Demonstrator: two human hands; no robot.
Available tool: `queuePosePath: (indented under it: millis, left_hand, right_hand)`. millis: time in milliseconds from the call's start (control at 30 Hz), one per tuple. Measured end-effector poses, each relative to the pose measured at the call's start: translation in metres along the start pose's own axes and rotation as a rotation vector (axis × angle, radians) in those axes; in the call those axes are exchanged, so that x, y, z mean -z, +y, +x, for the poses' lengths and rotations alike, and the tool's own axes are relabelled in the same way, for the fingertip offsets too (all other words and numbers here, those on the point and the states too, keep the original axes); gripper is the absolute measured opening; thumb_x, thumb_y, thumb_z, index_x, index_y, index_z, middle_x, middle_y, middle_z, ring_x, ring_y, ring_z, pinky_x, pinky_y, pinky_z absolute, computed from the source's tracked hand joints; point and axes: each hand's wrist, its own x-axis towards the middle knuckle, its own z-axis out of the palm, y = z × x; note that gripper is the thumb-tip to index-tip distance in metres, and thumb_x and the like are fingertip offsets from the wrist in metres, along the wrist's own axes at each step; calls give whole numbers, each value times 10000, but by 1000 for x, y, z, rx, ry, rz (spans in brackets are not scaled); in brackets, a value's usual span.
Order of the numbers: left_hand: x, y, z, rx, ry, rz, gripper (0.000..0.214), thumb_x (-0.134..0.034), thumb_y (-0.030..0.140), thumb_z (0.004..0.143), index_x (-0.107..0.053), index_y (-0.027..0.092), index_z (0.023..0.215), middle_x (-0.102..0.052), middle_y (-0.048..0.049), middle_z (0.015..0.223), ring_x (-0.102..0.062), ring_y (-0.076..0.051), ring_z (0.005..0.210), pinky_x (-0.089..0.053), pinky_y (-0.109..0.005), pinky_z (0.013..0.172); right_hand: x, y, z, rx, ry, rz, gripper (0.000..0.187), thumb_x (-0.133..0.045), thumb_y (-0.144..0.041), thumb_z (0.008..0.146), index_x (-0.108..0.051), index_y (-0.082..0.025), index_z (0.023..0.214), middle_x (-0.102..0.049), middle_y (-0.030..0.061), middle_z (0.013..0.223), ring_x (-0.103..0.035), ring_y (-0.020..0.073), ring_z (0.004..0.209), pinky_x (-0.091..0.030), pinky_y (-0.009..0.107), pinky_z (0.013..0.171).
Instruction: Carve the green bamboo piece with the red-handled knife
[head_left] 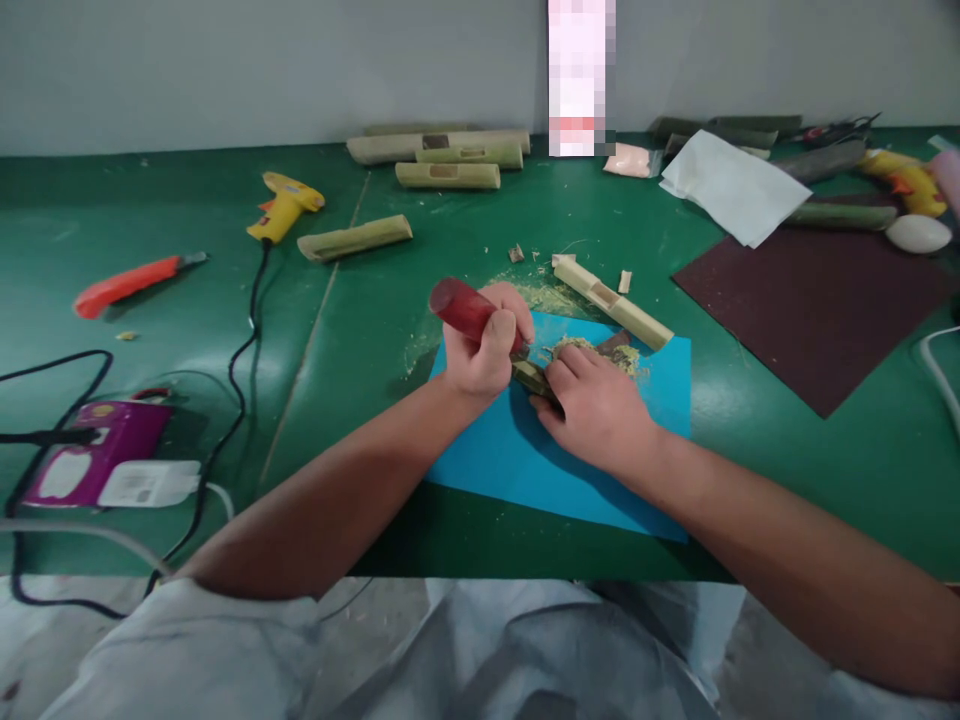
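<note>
My left hand [486,345] is closed around the thick, dark red handle [469,310] of a carving tool. Its metal end points down at a short bamboo piece [534,380]; the tip is too hidden to make out. My right hand [596,405] grips that bamboo piece from the right, pressing it over a blue sheet [510,460]. Pale shavings [637,360] lie around the fingers. Just beyond, a light bamboo length [615,302] with a cut opening rests across the sheet's far edge.
Cut bamboo tubes [448,176] lie near the wall, and another tube [356,238] sits closer. At left are a yellow glue gun [285,208], a red-handled cutter [135,285] and a purple power strip [105,450] with cables. A dark brown sheet [810,310] and white paper [731,185] occupy the right.
</note>
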Motion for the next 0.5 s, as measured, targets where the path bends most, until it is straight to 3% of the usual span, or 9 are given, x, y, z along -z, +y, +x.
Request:
queuePosePath:
  millis: [133,267,500]
  left_hand:
    - [-2,10,0,61,45,85,507,-534,630,982,-517,223,679,-542,-4,621,-507,-116,558,-404,-354,544]
    - [0,7,0,28,74,76,430,-671,488,951,-530,205,659,-536,14,628,-517,-97,575,-417,-334,546]
    - [-4,13,-2,60,77,50,379,-726,423,928,-567,208,659,-564,26,611,-533,-86,544,-423,-334,516]
  right_hand:
    - [1,0,0,2,-17,-12,176,-586,-288,963,-683,-142,976,-677,144,993,-608,293,951,-462,405,800]
    - [1,0,0,4,-15,-19,179,-584,-293,966,-683,-144,987,-677,139,995,-606,289,951,-455,401,800]
    - [-2,0,0,17,23,-8,165,-573,-271,958,-680,-146,975,-672,135,973,-592,284,925,-450,404,798]
